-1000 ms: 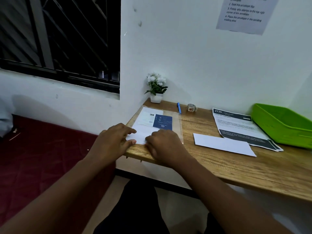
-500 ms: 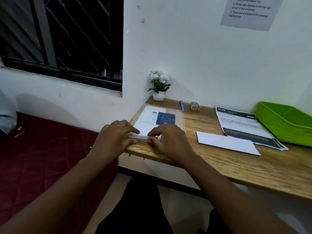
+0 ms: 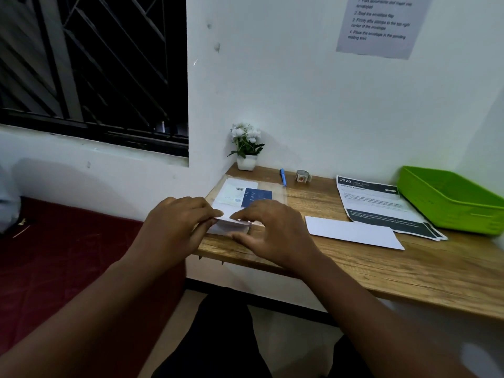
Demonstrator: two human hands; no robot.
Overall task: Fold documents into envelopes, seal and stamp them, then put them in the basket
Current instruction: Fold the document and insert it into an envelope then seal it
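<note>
- Folded white paper document (image 3: 231, 225), layered edges lifted, lies at the wooden desk's (image 3: 354, 268) left front corner.
- Left hand (image 3: 174, 227) pinches its left edge.
- Right hand (image 3: 272, 233) grips its right side.

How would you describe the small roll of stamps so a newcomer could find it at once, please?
Start at the wooden desk, along its back edge by the wall. Right of the potted white flowers and the blue pen stands the roll of stamps: the only small round grey thing there.
</note>
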